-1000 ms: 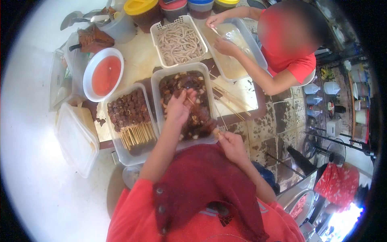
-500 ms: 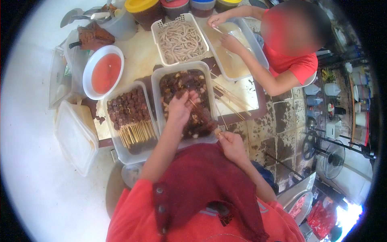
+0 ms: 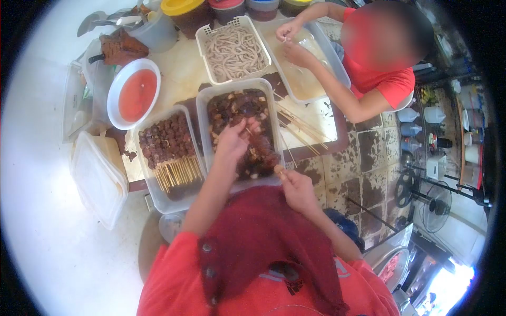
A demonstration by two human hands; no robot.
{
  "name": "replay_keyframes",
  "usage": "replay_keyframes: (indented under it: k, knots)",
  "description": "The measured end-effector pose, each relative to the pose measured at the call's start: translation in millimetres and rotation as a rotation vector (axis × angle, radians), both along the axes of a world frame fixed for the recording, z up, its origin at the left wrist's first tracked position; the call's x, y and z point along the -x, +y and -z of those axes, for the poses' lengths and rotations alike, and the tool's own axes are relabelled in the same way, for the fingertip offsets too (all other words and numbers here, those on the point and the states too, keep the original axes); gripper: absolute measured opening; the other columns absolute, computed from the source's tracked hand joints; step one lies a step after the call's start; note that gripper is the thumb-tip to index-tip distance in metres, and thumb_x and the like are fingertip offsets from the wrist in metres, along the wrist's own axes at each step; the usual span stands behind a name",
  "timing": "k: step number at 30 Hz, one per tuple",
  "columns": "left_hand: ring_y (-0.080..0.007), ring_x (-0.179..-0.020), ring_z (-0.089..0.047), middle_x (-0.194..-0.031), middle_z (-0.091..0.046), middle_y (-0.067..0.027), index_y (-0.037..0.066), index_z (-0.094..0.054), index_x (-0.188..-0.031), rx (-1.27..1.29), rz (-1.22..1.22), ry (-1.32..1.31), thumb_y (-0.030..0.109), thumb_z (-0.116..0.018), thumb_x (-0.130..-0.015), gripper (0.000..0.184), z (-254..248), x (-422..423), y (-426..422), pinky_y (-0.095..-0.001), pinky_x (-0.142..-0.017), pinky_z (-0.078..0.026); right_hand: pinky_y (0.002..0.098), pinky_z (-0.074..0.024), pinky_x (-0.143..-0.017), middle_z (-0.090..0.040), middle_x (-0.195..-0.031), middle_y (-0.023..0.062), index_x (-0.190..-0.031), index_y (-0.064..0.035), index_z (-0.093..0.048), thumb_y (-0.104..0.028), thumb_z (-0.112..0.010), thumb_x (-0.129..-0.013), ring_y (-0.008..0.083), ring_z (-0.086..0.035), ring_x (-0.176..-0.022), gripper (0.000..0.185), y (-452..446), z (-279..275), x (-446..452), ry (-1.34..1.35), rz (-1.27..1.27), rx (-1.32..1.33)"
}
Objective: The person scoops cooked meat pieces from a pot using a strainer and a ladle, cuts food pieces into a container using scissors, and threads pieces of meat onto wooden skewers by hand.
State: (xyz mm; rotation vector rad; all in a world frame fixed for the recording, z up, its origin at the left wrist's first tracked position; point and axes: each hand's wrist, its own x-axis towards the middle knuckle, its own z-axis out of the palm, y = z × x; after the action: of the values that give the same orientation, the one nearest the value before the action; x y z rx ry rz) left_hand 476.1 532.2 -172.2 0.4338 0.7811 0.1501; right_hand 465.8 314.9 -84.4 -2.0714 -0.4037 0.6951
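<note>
Over a clear tub [image 3: 279, 105] of dark marinated meat, my right hand [image 3: 299, 188] grips the lower end of a skewer [image 3: 261, 150] threaded with meat pieces. My left hand [image 3: 234, 139] is closed around the skewer's upper end, with its palm partly turned up; the tip shows between its fingers. Left of this tub stands a second clear tub [image 3: 184, 197] with rows of finished meat skewers [image 3: 167, 139], their bare sticks toward me. Loose bamboo sticks [image 3: 300, 125] lie on the table right of the meat tub.
A white basket of pale strips [image 3: 234, 52] stands behind the tub. A bowl of red liquid [image 3: 136, 95] and a loose lid [image 3: 103, 179] are at the left. Across the table a co-worker [image 3: 377, 79] handles something small over a tub of cloudy liquid [image 3: 342, 79].
My right hand and the skewer's lower end have shifted slightly left. The co-worker's hands have come closer together. The distant person in red at the lower right has gone from view.
</note>
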Motion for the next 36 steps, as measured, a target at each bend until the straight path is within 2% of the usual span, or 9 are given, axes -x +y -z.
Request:
replay_keyframes:
  k: [2,6,9,15,24,30,32,35,36]
  knots:
    - [-0.0271,-0.093,-0.061,-0.103,-0.061,-0.0174,-0.004,-0.052,-0.105,0.01,0.004,0.015,0.01,-0.049,-0.09,0.02,2.5,2.0,1.4,-0.0364,-0.077,-0.053,0.0389,-0.0473,-0.064,-0.059,-0.077,0.0238,-0.095,0.0007,-0.061,-0.016,-0.052,-0.087,0.0379,-0.061,-0.074,0.021,3.3,-3.1,0.3,-0.07,-0.014,-0.034]
    - [-0.0269,-0.092,-0.061,-0.102,-0.061,-0.0169,-0.004,-0.051,-0.105,0.007,0.039,-0.015,0.009,-0.047,-0.091,0.02,-6.4,2.6,3.8,-0.0357,-0.077,-0.052,0.0377,-0.0473,-0.063,-0.059,-0.076,0.023,-0.095,0.0003,-0.061,-0.017,-0.052,-0.087,0.037,-0.061,-0.072,0.02,5.9,-7.5,-4.9,-0.026,-0.079,0.035]
    - [-0.0264,-0.091,-0.061,-0.1,-0.061,-0.0165,-0.003,-0.051,-0.102,-0.141,0.049,-0.037,0.009,-0.045,-0.092,0.017,-9.0,3.3,2.1,-0.0353,-0.076,-0.052,0.0365,-0.0469,-0.063,-0.059,-0.075,0.0221,-0.095,0.0003,-0.061,-0.017,-0.053,-0.087,0.0347,-0.061,-0.07,0.021,4.0,-2.4,-6.9,-0.002,-0.071,0.007]
    - [-0.022,-0.08,-0.061,-0.093,-0.061,-0.0144,-0.001,-0.049,-0.101,-0.246,-0.083,0.001,0.012,-0.045,-0.093,0.015,-13.5,-0.5,1.1,-0.0347,-0.07,-0.054,0.0351,-0.0462,-0.064,-0.059,-0.073,0.0214,-0.095,0.0008,-0.061,-0.018,-0.053,-0.087,0.0307,-0.061,-0.069,0.022,-0.1,1.4,-5.2,0.077,-0.028,-0.042]
    - [-0.0222,-0.078,-0.062,-0.087,-0.062,-0.0134,-0.002,-0.051,-0.099,-0.371,0.082,0.102,0.011,-0.046,-0.092,0.016,-16.9,-0.2,3.2,-0.0323,-0.068,-0.053,0.0369,-0.0466,-0.066,-0.06,-0.077,0.0227,-0.095,0.0006,-0.062,-0.018,-0.051,-0.086,0.0328,-0.062,-0.073,0.023,-2.0,7.7,-3.4,0.123,0.001,0.061]
    - [-0.0297,-0.085,-0.062,-0.09,-0.061,-0.0167,-0.002,-0.051,-0.097,-0.18,0.031,0.02,0.012,-0.047,-0.092,0.016,-7.0,2.3,7.0,-0.0349,-0.072,-0.053,0.0356,-0.0469,-0.066,-0.06,-0.077,0.0223,-0.094,0.0009,-0.062,-0.017,-0.052,-0.087,0.0304,-0.062,-0.072,0.022,-2.4,21.5,2.7,0.075,0.03,-0.043]
    - [-0.0293,-0.087,-0.061,-0.091,-0.061,-0.0166,-0.003,-0.051,-0.098,-0.108,0.028,-0.001,0.013,-0.047,-0.092,0.017,-4.0,2.2,5.8,-0.0362,-0.074,-0.052,0.0344,-0.0469,-0.066,-0.06,-0.077,0.022,-0.094,0.0013,-0.061,-0.016,-0.052,-0.087,0.0285,-0.062,-0.071,0.021,1.4,8.5,-1.8,0.109,0.0,-0.032]
    - [-0.0287,-0.088,-0.061,-0.093,-0.061,-0.0165,-0.003,-0.051,-0.099,-0.028,0.041,-0.09,0.015,-0.046,-0.092,0.019,-5.4,2.9,8.5,-0.0381,-0.079,-0.05,0.0319,-0.0464,-0.067,-0.062,-0.077,0.0175,-0.094,0.0026,-0.061,-0.016,-0.052,-0.088,0.0213,-0.061,-0.071,0.021,-1.2,23.6,-0.3,0.067,0.012,-0.146]
    - [-0.0284,-0.088,-0.061,-0.093,-0.061,-0.0164,-0.003,-0.051,-0.099,-0.004,0.051,-0.129,0.015,-0.046,-0.093,0.02,-7.1,3.5,8.0,-0.0387,-0.08,-0.05,0.0314,-0.0462,-0.068,-0.062,-0.077,0.0155,-0.094,0.003,-0.061,-0.016,-0.052,-0.088,0.0194,-0.061,-0.073,0.022,-2.6,22.5,-1.2,0.13,0.024,-0.153]
